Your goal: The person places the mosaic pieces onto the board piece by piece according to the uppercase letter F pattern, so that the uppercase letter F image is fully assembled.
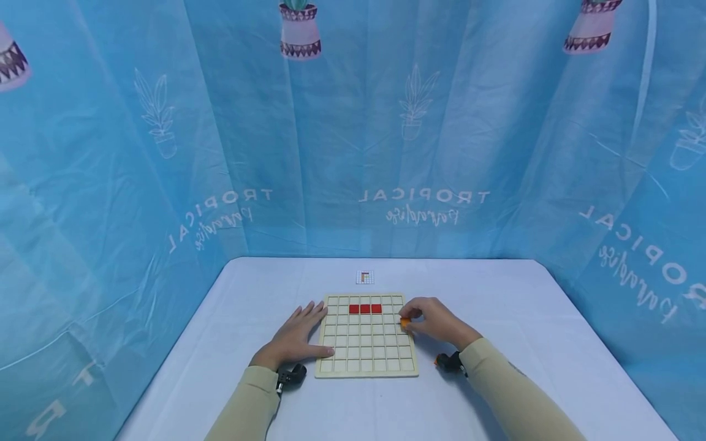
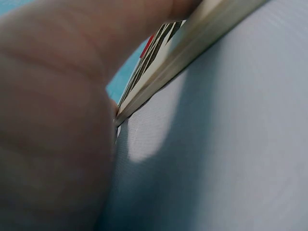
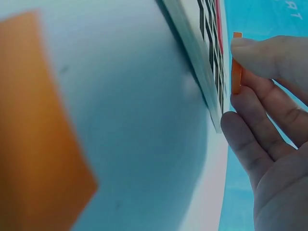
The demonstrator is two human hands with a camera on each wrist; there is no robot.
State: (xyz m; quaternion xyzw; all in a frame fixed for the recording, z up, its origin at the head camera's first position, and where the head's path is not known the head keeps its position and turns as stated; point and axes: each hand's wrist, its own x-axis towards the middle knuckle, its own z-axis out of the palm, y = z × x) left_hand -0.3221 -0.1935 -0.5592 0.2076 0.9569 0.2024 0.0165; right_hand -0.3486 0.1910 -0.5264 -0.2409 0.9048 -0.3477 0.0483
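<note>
A pale wooden grid board (image 1: 366, 372) lies on the table, with three red square tiles (image 1: 365, 309) side by side in a row near its far edge. My left hand (image 1: 295, 335) rests at the board's left side, fingers spread and straight, the thumb over the left edge. Between thumb and fingertips, my right hand (image 1: 438, 320) pinches an orange tile (image 1: 405, 322) at the board's right edge. In the right wrist view the orange tile (image 3: 236, 62) is seen edge-on, beside the board (image 3: 190, 62).
A small printed card (image 1: 364, 277) with a coloured grid pattern lies beyond the board. Another orange piece (image 3: 38, 144) looms close and blurred in the right wrist view. White cloth covers the table (image 1: 276, 282); a blue patterned curtain (image 1: 353, 153) hangs around it.
</note>
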